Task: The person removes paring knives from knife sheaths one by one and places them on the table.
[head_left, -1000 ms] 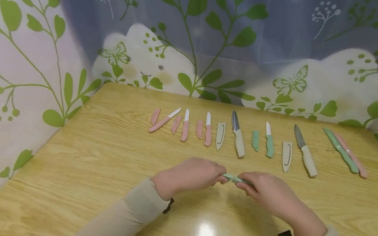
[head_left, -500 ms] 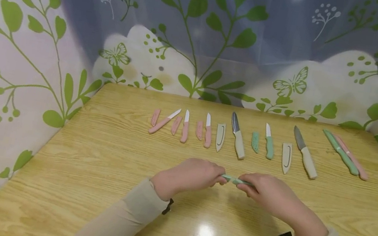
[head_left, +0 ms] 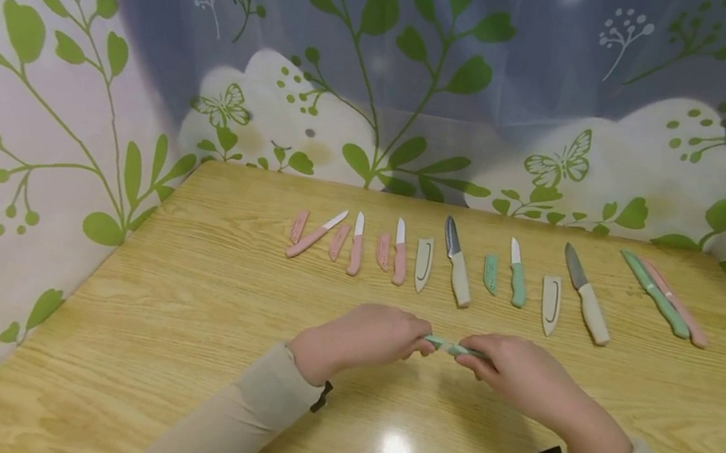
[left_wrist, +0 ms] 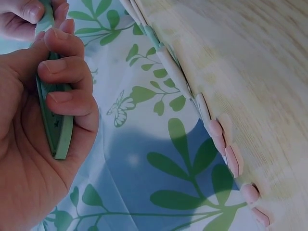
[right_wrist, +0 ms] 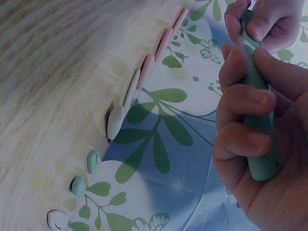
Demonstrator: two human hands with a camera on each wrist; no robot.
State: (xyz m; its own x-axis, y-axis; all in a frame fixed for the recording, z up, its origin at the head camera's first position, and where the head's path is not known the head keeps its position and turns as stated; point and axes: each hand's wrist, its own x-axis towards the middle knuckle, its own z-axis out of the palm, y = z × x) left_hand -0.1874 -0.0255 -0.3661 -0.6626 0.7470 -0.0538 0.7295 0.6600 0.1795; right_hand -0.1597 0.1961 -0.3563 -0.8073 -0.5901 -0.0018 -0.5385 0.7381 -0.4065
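Observation:
Over the near middle of the table, my left hand (head_left: 373, 335) grips a green knife sheath (left_wrist: 60, 127), its fingers curled round it. My right hand (head_left: 522, 372) holds the green handle (right_wrist: 262, 161) of a small knife, fingers wrapped about it and thumb along it. Handle and sheath line up end to end between the two hands, and a short pale stretch of the knife (head_left: 447, 347) shows between them. The sheath covers the rest of the blade. Nearest beyond the hands lie a cream-handled knife (head_left: 460, 280) and a green-handled paring knife (head_left: 517, 282).
A row of bare knives and sheaths crosses the wooden table (head_left: 176, 291): pink-handled knives (head_left: 399, 261) at left, cream sheaths (head_left: 549, 304), a green sheath (head_left: 489, 273), and another cream-handled knife (head_left: 592, 311). A green knife (head_left: 656, 298) and a pink one (head_left: 686, 316) lie together at right. Patterned cloth (head_left: 351, 127) hangs behind.
The green handle and sheath have drawn slightly apart, so a small pale gap shows between them. Both hands keep their grip and have hardly moved; the items on the table lie as before.

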